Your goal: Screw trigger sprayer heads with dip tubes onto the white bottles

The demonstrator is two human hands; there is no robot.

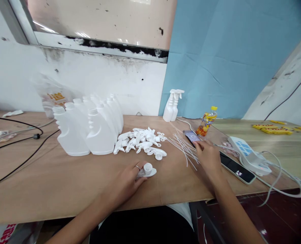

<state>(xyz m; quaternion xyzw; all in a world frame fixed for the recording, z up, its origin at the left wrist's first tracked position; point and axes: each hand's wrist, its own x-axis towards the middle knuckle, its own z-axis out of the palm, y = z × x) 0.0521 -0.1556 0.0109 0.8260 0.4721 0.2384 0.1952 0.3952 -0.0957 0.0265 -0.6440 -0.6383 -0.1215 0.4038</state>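
A white trigger spray head [148,169] is held in my left hand [128,181], near the front of the table, its round collar facing up. My right hand [207,156] reaches forward on the right, its fingers closed at the near end of a smartphone [191,136] with a lit screen. Thin white tubes [183,147] lie fanned out just left of that hand. Between the hands and farther back is a heap of white spray heads [140,139], with small white rings [162,136] beside it.
Several open white bottles [99,137] stand at left, before a plastic bag [52,96]. Two bottles with spray heads [172,105] stand by the wall. A drink bottle [206,122], a second phone [235,167] and a power strip [249,154] are at right. Black cables [35,149] cross the left side.
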